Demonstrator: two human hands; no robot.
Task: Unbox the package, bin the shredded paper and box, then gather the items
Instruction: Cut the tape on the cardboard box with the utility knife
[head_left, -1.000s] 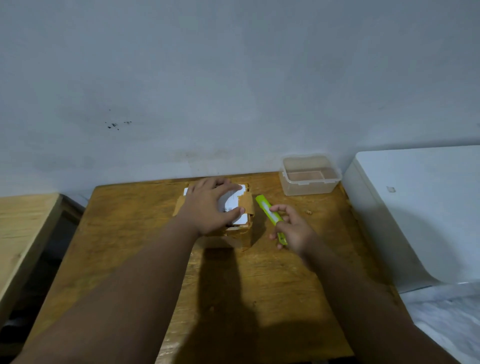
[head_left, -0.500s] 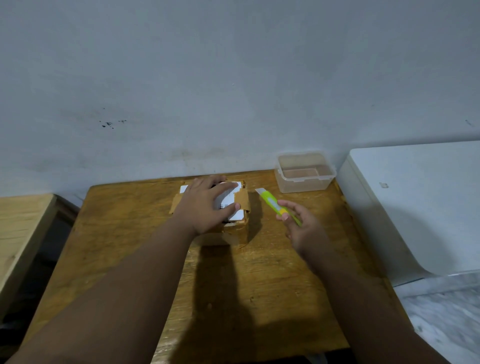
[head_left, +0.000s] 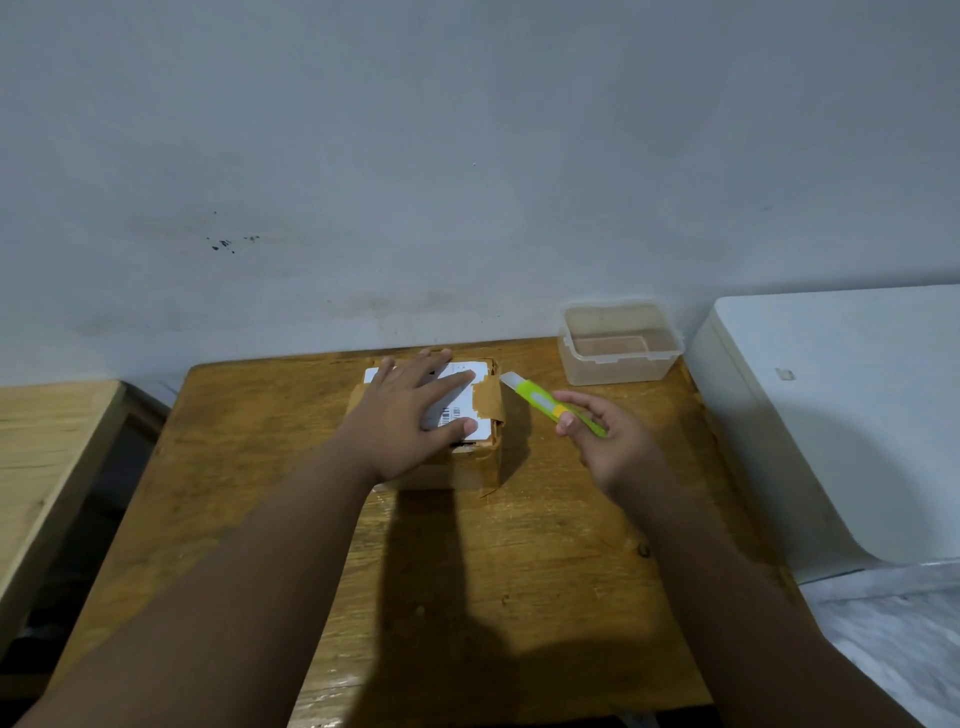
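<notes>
While left hand (head_left: 410, 421) flattens box (head_left: 470, 457), right hand (head_left: 605, 436) grips cutter (head_left: 540, 400) beside.

A taped cardboard box (head_left: 457, 447) with a white label (head_left: 467, 410) is pressed flat under the left hand (head_left: 410, 421) on the wooden table (head_left: 545, 561). A green utility knife (head_left: 540, 402) is held in the grip of the right hand (head_left: 605, 441), just right of the box. A clear plastic container (head_left: 618, 358) is seen at the table's far right corner.
</notes>
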